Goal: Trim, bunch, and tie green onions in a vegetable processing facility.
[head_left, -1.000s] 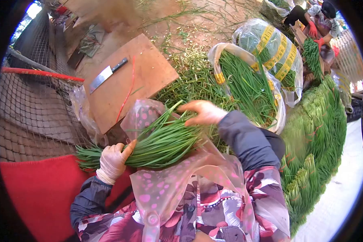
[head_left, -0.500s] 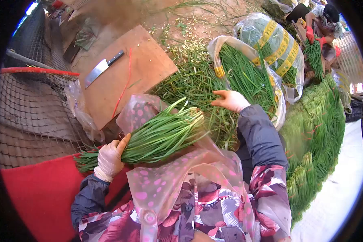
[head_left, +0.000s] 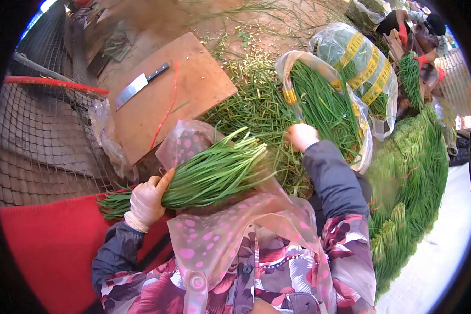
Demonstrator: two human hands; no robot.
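My left hand [head_left: 145,201], in a pale glove, grips a thick bundle of green chives [head_left: 209,175] lying across my lap over a clear plastic apron with pink dots [head_left: 220,235]. My right hand [head_left: 301,136] reaches forward into the loose chives [head_left: 256,112] heaped on the ground, right beside an open plastic bag of chives [head_left: 324,110]. Its fingers curl down among the stalks; what they hold is hidden.
A wooden board [head_left: 165,97] with a cleaver [head_left: 138,86] and a red string lies ahead on the left. A second taped bag [head_left: 363,65] sits behind the first. Stacked chive bundles [head_left: 413,172] run along the right. Another person [head_left: 416,36] works at the far right. A wire mesh basket [head_left: 42,136] stands left.
My right hand left the bundle's tips, reached out to the loose chives by the bag, and now dips down into them. The left hand keeps holding the bundle.
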